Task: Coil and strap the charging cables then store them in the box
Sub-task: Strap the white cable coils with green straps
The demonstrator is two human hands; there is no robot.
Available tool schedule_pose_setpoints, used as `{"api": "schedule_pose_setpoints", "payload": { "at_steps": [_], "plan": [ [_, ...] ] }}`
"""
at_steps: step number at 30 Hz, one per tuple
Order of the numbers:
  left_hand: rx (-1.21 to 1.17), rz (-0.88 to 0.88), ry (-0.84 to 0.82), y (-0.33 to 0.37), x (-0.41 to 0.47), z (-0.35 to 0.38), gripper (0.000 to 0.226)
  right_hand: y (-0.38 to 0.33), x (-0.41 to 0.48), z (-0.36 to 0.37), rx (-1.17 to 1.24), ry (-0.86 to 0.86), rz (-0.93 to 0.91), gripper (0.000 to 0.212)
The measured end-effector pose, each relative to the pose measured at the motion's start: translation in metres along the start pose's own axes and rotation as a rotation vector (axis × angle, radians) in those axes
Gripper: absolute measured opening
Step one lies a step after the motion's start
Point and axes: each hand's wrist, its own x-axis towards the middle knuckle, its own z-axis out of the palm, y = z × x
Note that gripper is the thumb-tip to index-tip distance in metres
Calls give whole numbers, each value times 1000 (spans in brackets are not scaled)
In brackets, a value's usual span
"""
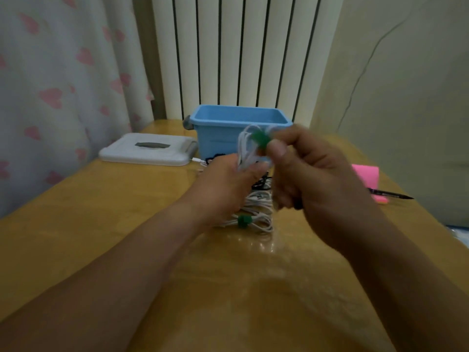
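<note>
Nothing for you to read here: the box [218, 141], white lid [121, 153] and pink pad [368, 175] show no legible text.

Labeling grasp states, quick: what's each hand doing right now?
Left hand: grips the white coiled cable.
Right hand: pinches the green strap wrapped round that coil.
</note>
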Motion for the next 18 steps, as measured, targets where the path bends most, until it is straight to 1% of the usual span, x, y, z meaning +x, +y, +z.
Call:
{"api": "schedule_pose_setpoints", "payload": {
  "at_steps": [1, 2, 3, 4, 5, 7, 11, 13, 15, 18],
  "plan": [
    [205, 115, 7, 1, 0, 1, 13, 3, 0, 11, -43, -46, 25, 17],
    [391, 194, -3, 4, -1, 3, 17, 8, 1, 21, -75, -23, 45, 17],
    [519, 225, -28, 7, -2, 3, 19, 15, 2, 28, -107, 49, 58, 19],
    [596, 224, -53, 10, -2, 3, 15, 21, 4, 30, -153, 143, 65, 23],
    [554, 186, -56, 12, -2, 3, 12, 26, 6, 30, -192, 223, 72, 26],
    [305, 81, -76, 14, -4, 1, 6, 33, 7, 24, -194, 305, 89, 29],
    [111, -19, -201, 13, -10, -2, 12, 38, 7, 21, -203, 305, 104, 27],
    [-123, -91, -173, 15, -13, -3, 18, 38, 7, 21, -219, 310, 98, 25],
    [-335, -155, -98, 16, -15, -1, 29, 38, 7, 21, -226, 316, 82, 23],
    [-456, -195, -1, 12, -12, 6, 38, 38, 5, 21, -231, 344, 41, 20]
  ]
}}
